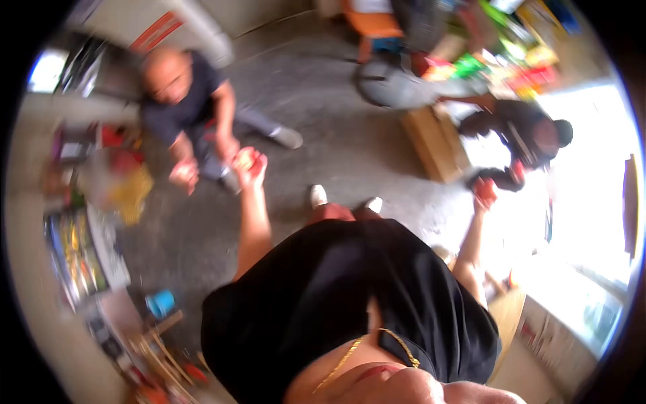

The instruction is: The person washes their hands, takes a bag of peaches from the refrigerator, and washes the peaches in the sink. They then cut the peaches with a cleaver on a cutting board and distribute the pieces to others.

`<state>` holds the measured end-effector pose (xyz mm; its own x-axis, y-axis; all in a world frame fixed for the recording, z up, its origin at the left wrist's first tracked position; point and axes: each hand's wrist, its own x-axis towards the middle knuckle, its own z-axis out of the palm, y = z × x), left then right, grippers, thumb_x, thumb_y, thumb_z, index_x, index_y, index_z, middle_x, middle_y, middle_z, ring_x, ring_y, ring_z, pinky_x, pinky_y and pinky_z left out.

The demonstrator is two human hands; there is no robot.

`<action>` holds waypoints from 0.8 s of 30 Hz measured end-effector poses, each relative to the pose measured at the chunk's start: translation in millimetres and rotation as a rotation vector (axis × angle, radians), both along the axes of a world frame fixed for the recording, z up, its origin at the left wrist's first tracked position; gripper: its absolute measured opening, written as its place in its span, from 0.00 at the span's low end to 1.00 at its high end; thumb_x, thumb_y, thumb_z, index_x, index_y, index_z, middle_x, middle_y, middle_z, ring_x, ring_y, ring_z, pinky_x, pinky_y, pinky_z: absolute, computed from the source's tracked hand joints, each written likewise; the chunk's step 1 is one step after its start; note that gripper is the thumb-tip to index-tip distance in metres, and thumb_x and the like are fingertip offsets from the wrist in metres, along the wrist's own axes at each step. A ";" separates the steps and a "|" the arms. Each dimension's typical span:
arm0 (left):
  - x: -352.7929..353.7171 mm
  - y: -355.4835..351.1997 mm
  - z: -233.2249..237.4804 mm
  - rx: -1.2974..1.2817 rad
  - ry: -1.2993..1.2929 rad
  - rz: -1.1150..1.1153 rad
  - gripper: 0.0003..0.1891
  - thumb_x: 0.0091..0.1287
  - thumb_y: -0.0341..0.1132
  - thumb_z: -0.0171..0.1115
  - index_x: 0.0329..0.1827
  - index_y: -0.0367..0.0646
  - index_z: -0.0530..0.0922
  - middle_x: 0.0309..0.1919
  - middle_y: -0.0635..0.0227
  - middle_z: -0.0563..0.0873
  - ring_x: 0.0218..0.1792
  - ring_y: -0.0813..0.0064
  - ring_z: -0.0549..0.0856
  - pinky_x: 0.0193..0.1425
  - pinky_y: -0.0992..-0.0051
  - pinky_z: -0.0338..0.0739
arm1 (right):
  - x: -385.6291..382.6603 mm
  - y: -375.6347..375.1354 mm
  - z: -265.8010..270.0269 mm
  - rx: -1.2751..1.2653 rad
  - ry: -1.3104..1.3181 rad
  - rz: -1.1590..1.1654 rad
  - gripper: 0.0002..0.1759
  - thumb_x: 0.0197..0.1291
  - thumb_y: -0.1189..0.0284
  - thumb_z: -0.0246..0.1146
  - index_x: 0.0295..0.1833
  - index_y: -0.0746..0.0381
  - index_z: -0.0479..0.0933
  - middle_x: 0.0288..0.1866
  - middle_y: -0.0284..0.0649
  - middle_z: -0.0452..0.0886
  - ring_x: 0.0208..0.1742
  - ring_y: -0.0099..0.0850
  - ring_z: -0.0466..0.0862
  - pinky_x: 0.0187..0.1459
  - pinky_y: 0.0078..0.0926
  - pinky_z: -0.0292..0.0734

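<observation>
My left hand [250, 170] is raised out in front on the left, with its fingers curled in. It is right beside the hand of a seated person [176, 101] in a dark shirt, and overlaps it in this view. A reddish patch shows at my curled fingers, too blurred to name. My right hand [484, 193] is held out to the right in front of the bright doorway, its fingers smeared by motion. Near it is another person [521, 131] in dark clothes and a cap, beside a cardboard box [434, 145].
Grey concrete floor [323, 128] lies between the people. At the left stand a rack of colourful packets [77, 252], a blue cup [160, 303] and a wooden frame [161, 350]. An orange chair [374, 25] and piled bright packages [498, 54] are at the back.
</observation>
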<state>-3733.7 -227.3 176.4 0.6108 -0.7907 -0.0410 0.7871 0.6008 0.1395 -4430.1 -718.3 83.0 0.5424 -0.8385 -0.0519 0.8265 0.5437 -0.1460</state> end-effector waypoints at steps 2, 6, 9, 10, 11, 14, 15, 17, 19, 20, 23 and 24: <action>-31.5 -18.1 1.8 0.256 0.056 -0.123 0.23 0.62 0.47 0.64 0.52 0.37 0.77 0.47 0.59 0.84 0.48 0.61 0.84 0.55 0.58 0.78 | 7.3 7.6 5.0 0.211 0.080 -0.299 0.34 0.44 0.59 0.68 0.57 0.66 0.75 0.53 0.45 0.82 0.57 0.45 0.78 0.69 0.51 0.62; -96.4 -66.0 71.3 0.487 -0.039 -0.335 0.24 0.67 0.46 0.59 0.57 0.34 0.74 0.50 0.56 0.83 0.50 0.62 0.84 0.54 0.62 0.81 | 44.2 24.9 51.4 0.392 0.176 -0.480 0.33 0.43 0.64 0.74 0.57 0.59 0.72 0.54 0.46 0.76 0.57 0.46 0.75 0.64 0.54 0.71; -134.7 -96.5 102.2 0.553 -0.177 -0.453 0.23 0.67 0.42 0.61 0.61 0.38 0.72 0.53 0.54 0.81 0.51 0.60 0.83 0.54 0.64 0.81 | 41.6 21.3 65.2 0.419 0.133 -0.529 0.36 0.43 0.68 0.74 0.60 0.58 0.67 0.59 0.49 0.72 0.60 0.49 0.73 0.63 0.57 0.72; -146.3 -105.8 112.3 0.552 -0.218 -0.476 0.23 0.67 0.41 0.61 0.61 0.38 0.72 0.53 0.54 0.81 0.51 0.59 0.83 0.53 0.63 0.81 | 39.0 19.9 70.2 0.421 0.141 -0.544 0.36 0.44 0.68 0.73 0.61 0.58 0.67 0.59 0.50 0.71 0.60 0.50 0.73 0.62 0.57 0.73; -151.4 -113.6 126.4 0.551 -0.250 -0.498 0.23 0.67 0.41 0.60 0.61 0.39 0.71 0.53 0.54 0.81 0.51 0.59 0.82 0.53 0.62 0.81 | 41.7 19.5 78.0 0.423 0.157 -0.557 0.37 0.45 0.68 0.73 0.61 0.58 0.66 0.60 0.50 0.71 0.60 0.51 0.72 0.61 0.57 0.74; -177.6 -137.7 161.1 0.496 -0.373 -0.566 0.24 0.67 0.40 0.61 0.63 0.41 0.70 0.54 0.54 0.80 0.52 0.57 0.82 0.53 0.61 0.81 | 31.7 11.6 79.1 0.433 0.128 -0.559 0.35 0.48 0.67 0.71 0.62 0.58 0.65 0.61 0.52 0.69 0.60 0.52 0.72 0.60 0.58 0.74; -186.5 -144.7 170.8 0.496 -0.384 -0.573 0.24 0.67 0.40 0.61 0.63 0.41 0.70 0.54 0.54 0.80 0.52 0.57 0.82 0.53 0.61 0.81 | 28.8 9.1 81.5 0.438 0.120 -0.539 0.35 0.49 0.67 0.70 0.62 0.58 0.65 0.61 0.52 0.68 0.60 0.53 0.72 0.60 0.59 0.74; -202.6 -155.3 185.7 0.466 -0.446 -0.615 0.25 0.67 0.42 0.62 0.63 0.43 0.69 0.54 0.55 0.80 0.52 0.56 0.82 0.52 0.60 0.81 | 24.2 1.8 79.8 0.487 0.128 -0.547 0.34 0.50 0.66 0.69 0.62 0.58 0.65 0.61 0.53 0.68 0.60 0.53 0.71 0.59 0.58 0.75; -217.9 -162.3 196.2 0.482 -0.447 -0.608 0.29 0.64 0.44 0.66 0.65 0.44 0.68 0.54 0.55 0.79 0.51 0.54 0.82 0.52 0.59 0.81 | 17.5 -10.1 67.9 0.503 0.124 -0.507 0.34 0.50 0.65 0.69 0.62 0.58 0.65 0.61 0.51 0.70 0.60 0.51 0.73 0.59 0.57 0.75; -226.5 -165.4 200.9 0.446 -0.485 -0.611 0.31 0.62 0.44 0.68 0.65 0.44 0.67 0.55 0.56 0.79 0.51 0.54 0.82 0.52 0.59 0.81 | 15.7 -15.3 62.7 0.501 0.118 -0.498 0.34 0.50 0.65 0.69 0.62 0.58 0.65 0.61 0.51 0.70 0.60 0.51 0.73 0.59 0.57 0.75; -244.2 -169.7 208.6 0.428 -0.522 -0.598 0.37 0.56 0.44 0.74 0.67 0.44 0.65 0.55 0.57 0.79 0.50 0.53 0.83 0.51 0.59 0.82 | 15.4 -25.7 52.6 0.514 0.193 -0.496 0.34 0.50 0.63 0.69 0.63 0.58 0.66 0.60 0.49 0.71 0.59 0.49 0.74 0.59 0.55 0.75; -247.4 -169.9 208.9 0.423 -0.560 -0.615 0.37 0.56 0.46 0.73 0.67 0.45 0.66 0.55 0.57 0.79 0.50 0.54 0.83 0.51 0.59 0.82 | 16.4 -30.1 51.4 0.522 0.229 -0.484 0.34 0.50 0.64 0.69 0.63 0.58 0.66 0.60 0.48 0.72 0.59 0.48 0.74 0.59 0.55 0.76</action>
<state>-3981.1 -397.3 385.3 0.1078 -0.9684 -0.2251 0.7016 -0.0863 0.7073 -4413.8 -748.5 134.4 0.0471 -0.8162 -0.5758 0.9710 0.1728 -0.1655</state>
